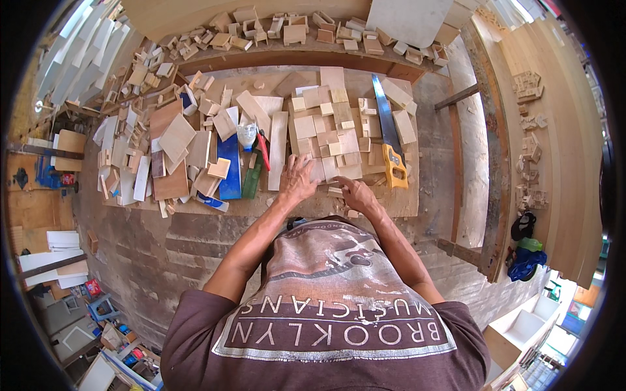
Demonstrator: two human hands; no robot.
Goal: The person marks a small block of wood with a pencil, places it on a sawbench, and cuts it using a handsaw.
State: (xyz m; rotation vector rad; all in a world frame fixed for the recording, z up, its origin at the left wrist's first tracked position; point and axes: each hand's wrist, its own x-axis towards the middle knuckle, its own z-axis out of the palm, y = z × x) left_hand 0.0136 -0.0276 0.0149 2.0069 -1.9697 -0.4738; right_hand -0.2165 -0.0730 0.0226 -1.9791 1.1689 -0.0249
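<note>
My left hand (298, 177) lies over the left near corner of a group of pale wooden pieces, fingers spread and pressing down on them. A thin square wood piece (314, 171) sits beside its fingertips. Just to the right, my right hand (358, 195) has its index finger stretched out to the near edge of the group, with the other fingers partly curled; I see nothing held in it. Small wood blocks (336, 148) rest on top of the flat pieces (304, 126). Below the right fingertip lie small offcuts (335, 192).
A handsaw with a yellow handle (395, 171) lies right of the pieces. On the left are a red pen-like tool (263, 148), a glue bottle (247, 135), a blue strip (229, 171) and piled wood scraps (175, 140). Small wooden assemblies (295, 34) line the back shelf.
</note>
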